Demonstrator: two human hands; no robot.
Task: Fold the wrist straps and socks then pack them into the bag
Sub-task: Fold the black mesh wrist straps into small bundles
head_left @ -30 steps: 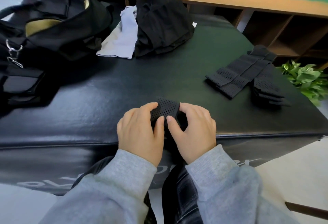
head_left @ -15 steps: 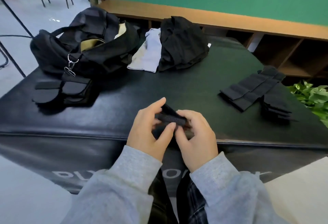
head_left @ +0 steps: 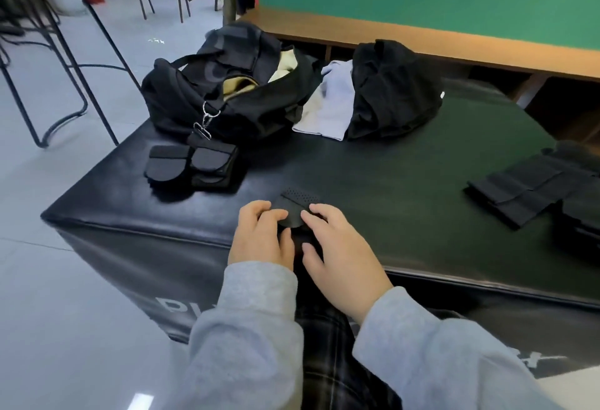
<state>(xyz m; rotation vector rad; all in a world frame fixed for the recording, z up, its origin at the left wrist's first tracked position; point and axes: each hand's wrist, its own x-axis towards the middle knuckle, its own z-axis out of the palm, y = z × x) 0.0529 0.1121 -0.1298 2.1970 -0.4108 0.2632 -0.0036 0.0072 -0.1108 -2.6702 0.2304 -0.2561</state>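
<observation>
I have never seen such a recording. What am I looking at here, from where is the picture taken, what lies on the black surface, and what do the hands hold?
There is no machine here: a person works with two bare hands. The picture comes from a camera on the person's head, looking forward and down.

The left hand and right hand together grip a small folded black strap near the front edge of a black padded table.

On the table also lie an open black bag, folded black pieces in front of it, a light cloth, a heap of black cloth, and, at the right, unfolded black straps.

The folded strap is not yet in the bag.
</observation>
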